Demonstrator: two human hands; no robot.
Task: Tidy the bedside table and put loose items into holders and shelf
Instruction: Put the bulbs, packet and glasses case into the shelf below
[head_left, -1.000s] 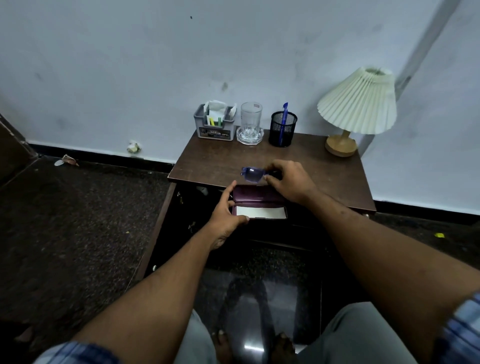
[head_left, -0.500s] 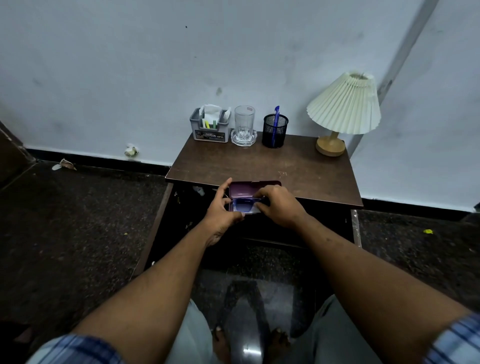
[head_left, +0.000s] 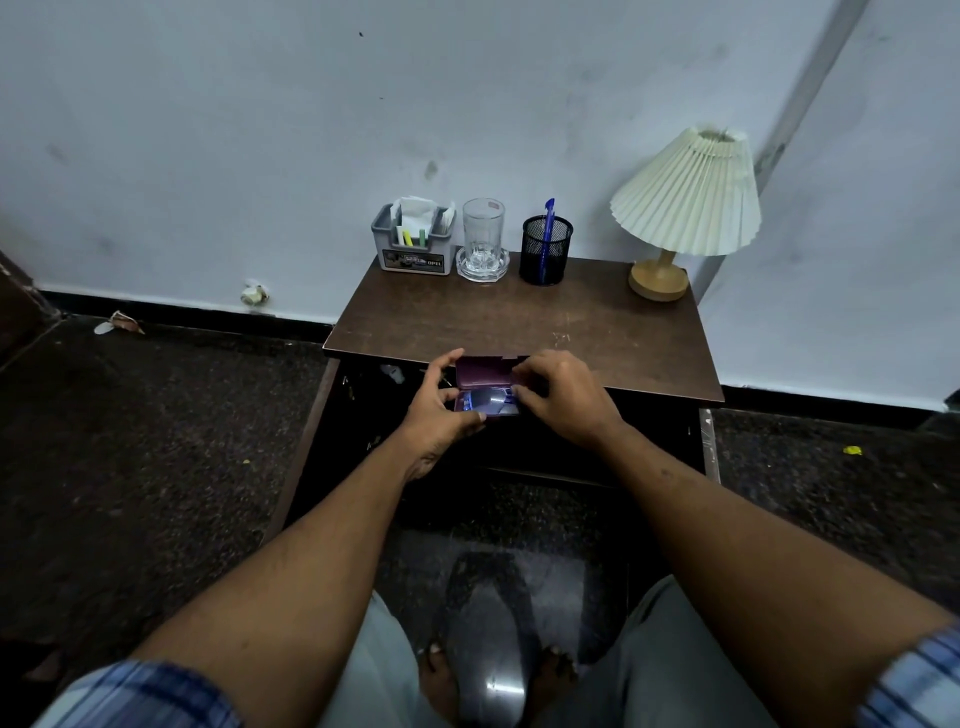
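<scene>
The open case (head_left: 485, 373) is held at the table's (head_left: 519, 322) front edge by the left hand (head_left: 441, 415), fingers curled around its left end. The glasses (head_left: 485, 402), raised above the case a second ago, are now laid inside it, pinched by the right hand (head_left: 563, 397).

Head-worn camera looks forward and down, close above the bedside table (head_left: 519, 322).

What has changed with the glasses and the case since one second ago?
The right hand lowered the blue-lensed glasses from above the table into the open purple case, held by the left hand. The lid remains open; the items at the back stayed.
</scene>
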